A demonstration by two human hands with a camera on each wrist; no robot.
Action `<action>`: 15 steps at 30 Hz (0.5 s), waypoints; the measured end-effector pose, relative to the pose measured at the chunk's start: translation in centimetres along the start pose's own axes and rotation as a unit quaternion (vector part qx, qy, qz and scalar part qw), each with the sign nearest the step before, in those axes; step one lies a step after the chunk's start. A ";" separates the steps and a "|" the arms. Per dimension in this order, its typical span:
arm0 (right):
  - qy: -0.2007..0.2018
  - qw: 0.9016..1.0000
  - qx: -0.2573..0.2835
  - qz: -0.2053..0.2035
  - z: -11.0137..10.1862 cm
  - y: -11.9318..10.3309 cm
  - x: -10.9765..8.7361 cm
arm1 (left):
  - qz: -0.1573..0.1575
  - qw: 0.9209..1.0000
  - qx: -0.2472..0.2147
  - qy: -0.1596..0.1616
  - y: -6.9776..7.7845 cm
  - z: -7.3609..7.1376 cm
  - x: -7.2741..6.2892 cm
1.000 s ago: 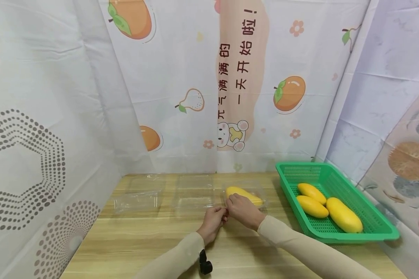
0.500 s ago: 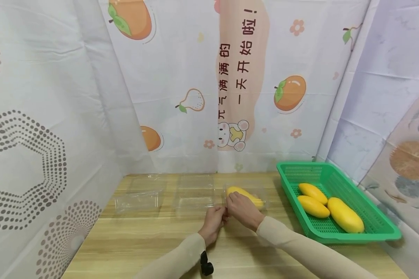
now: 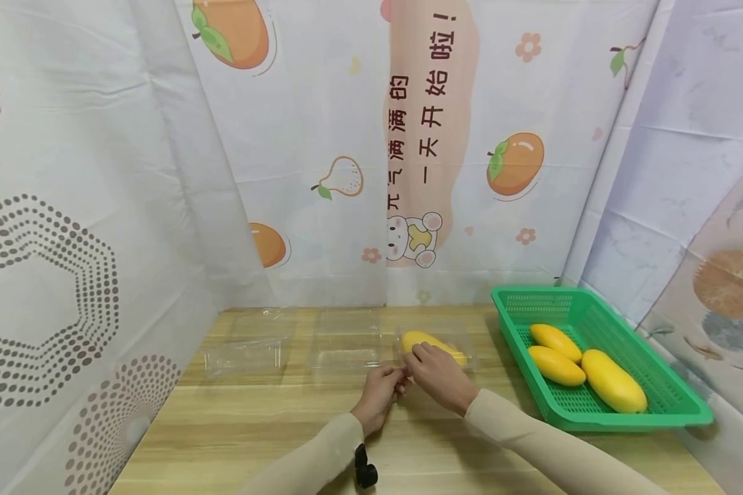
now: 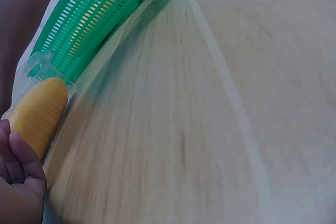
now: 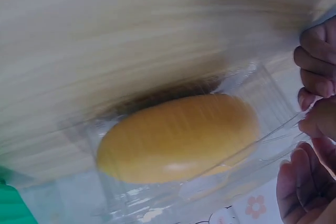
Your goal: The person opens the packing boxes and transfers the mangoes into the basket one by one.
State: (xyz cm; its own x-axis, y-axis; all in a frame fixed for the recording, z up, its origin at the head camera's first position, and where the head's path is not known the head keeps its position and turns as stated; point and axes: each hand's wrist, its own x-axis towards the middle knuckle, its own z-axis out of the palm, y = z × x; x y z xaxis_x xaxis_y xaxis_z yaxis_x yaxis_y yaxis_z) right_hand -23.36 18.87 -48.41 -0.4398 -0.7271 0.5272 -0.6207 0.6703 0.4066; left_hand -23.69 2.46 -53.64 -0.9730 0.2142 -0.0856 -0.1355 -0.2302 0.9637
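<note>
A yellow mango (image 3: 416, 338) lies in a clear plastic box (image 3: 464, 337) at the table's middle right. At the box's near left corner my left hand (image 3: 376, 397) and right hand (image 3: 441, 378) meet, fingertips close together. In the right wrist view the mango (image 5: 178, 140) shows large inside the see-through box (image 5: 278, 95). There the left hand (image 5: 320, 59) has curled fingers at the box's edge, and the right hand (image 5: 307, 184) pinches the same rim. The left wrist view shows the left hand (image 4: 23, 177) beside the mango (image 4: 42, 111).
A green basket (image 3: 535, 399) with 3 mangoes (image 3: 609, 381) stands on the right. Two more clear plastic boxes sit to the left, a middle box (image 3: 347, 359) and a far left box (image 3: 244, 357). Printed curtains (image 3: 322, 275) enclose the table (image 3: 223, 440) behind and at the sides.
My right hand has shifted slightly right and down along the box edge. The left hand stays nearly in place, its fingertips a little further right. The box and mango remain where they were.
</note>
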 end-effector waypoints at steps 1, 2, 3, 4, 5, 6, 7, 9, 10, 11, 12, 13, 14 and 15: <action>0.003 1.000 0.004 0.001 -0.1 0.1 -0.2 | 0.000 1.000 0.002 -0.002 0.0 0.0 0.0; 0.004 1.000 0.008 0.002 -0.1 0.2 -0.3 | 0.001 1.000 0.001 -0.004 0.1 0.0 0.0; 0.006 1.000 0.011 0.002 -0.2 0.2 -0.5 | 0.001 1.000 0.000 -0.006 0.1 0.0 0.0; 0.008 1.000 0.015 0.003 -0.3 0.3 -0.6 | 0.002 1.000 -0.001 -0.008 0.0 0.1 0.1; 0.009 1.000 0.021 0.006 -0.3 0.4 -0.8 | 0.001 1.000 -0.002 -0.009 0.0 0.1 0.1; 0.011 1.000 0.026 0.009 -0.3 0.5 -1.0 | 0.000 1.000 -0.004 -0.011 0.1 0.1 0.1; 0.011 0.999 0.033 0.013 -0.3 0.7 -1.2 | 0.000 1.000 -0.005 -0.011 0.0 0.0 0.2; 0.015 0.999 0.039 0.023 -0.2 1.0 -1.7 | -0.001 1.000 -0.006 -0.010 0.0 0.0 0.3; 0.015 0.999 0.044 0.027 -0.2 1.2 -2.0 | -0.002 1.000 -0.005 -0.009 -0.1 -0.1 0.3; 0.016 0.998 0.045 0.030 -0.1 1.4 -2.3 | -0.003 1.000 -0.003 -0.008 -0.1 -0.1 0.4; 0.017 0.998 0.047 0.032 -0.1 1.6 -2.5 | -0.004 1.000 -0.002 -0.008 -0.1 -0.2 0.4; 0.019 0.998 0.051 0.036 -0.2 1.8 -2.7 | -0.004 1.000 0.000 -0.007 -0.1 -0.2 0.4; 0.020 0.998 0.055 0.038 -0.2 2.0 -2.9 | -0.004 1.000 0.001 -0.007 -0.2 -0.2 0.4; 0.018 0.998 0.056 0.039 -0.2 2.2 -3.1 | -0.003 1.000 0.004 -0.008 -0.2 -0.2 0.4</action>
State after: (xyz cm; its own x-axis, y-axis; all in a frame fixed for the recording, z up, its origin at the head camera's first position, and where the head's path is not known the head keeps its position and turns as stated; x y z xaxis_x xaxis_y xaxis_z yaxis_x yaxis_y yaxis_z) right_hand -23.18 22.67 -48.99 -0.4672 -0.6666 0.5808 -0.6551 0.7022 0.2790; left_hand -24.10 2.39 -53.93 -0.9689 0.2313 -0.0876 -0.1402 -0.2217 0.9650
